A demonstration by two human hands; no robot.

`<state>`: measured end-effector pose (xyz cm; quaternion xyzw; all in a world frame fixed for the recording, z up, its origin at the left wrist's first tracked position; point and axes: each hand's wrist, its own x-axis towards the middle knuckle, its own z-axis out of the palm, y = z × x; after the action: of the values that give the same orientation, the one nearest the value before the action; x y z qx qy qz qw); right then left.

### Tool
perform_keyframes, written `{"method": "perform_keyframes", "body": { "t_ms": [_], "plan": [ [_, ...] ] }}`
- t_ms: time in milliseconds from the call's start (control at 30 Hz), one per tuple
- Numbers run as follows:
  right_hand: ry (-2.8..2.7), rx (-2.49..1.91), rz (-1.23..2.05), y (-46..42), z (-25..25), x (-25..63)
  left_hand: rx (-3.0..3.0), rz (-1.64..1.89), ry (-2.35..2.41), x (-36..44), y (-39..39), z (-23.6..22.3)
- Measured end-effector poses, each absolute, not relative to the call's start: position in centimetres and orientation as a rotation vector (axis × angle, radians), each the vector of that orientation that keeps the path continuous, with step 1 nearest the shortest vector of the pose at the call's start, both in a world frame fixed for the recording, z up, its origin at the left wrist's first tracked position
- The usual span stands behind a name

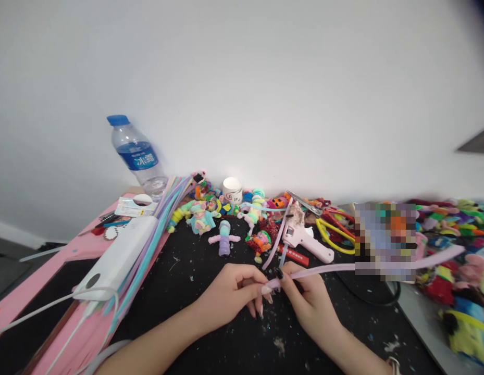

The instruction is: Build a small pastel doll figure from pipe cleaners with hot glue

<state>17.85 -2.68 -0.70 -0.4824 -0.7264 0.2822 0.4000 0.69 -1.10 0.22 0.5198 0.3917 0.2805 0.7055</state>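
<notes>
Between my fingertips is the near end of a pale lilac pipe cleaner (331, 268), whose long free part stretches off to the right. My left hand (242, 286) pinches that end between thumb and forefinger. Close beside it, my right hand (304, 291) pinches the same pipe cleaner a little further along. Just beyond the hands, a small pipe cleaner figure (224, 242) in lilac, pink and blue lies on the black mat (242, 346). A pale pink glue gun (306, 239) rests behind my right hand, with a red strip (294, 256) beside it.
Yellow-handled scissors (335, 237) lie right of the glue gun. Several colourful figures (202, 216) and a paper cup (232, 191) line the wall. On the left are pastel pipe cleaners (148, 250), a white power strip (116, 255) with cables and a tilted water bottle (138, 156). Plush pieces (466, 333) fill the right.
</notes>
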Motion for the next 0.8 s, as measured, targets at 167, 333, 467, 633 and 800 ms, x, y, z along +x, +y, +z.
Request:
{"method": "perform_keyframes", "body": {
  "t_ms": [167,333,467,633,800],
  "plan": [
    [-1.850,-1.181,0.713,-2.64,-0.64,17.95,1.119,0.644,0.888,0.59,-1.06,0.33],
    [-1.881,-1.143,0.682,-2.57,-0.63,18.14,1.125,0.630,0.873,0.41,-1.10,0.48],
    [-1.905,-1.136,0.666,-2.61,-0.56,18.19,1.143,0.622,0.885,0.42,-1.16,0.77],
    [-1.925,-1.169,0.633,-2.61,-0.38,18.08,1.177,0.641,0.916,0.65,-1.20,0.75],
    [-1.923,-1.172,0.614,-2.63,-0.26,18.05,1.264,0.711,0.945,0.64,-1.19,0.41]
  ]
}}
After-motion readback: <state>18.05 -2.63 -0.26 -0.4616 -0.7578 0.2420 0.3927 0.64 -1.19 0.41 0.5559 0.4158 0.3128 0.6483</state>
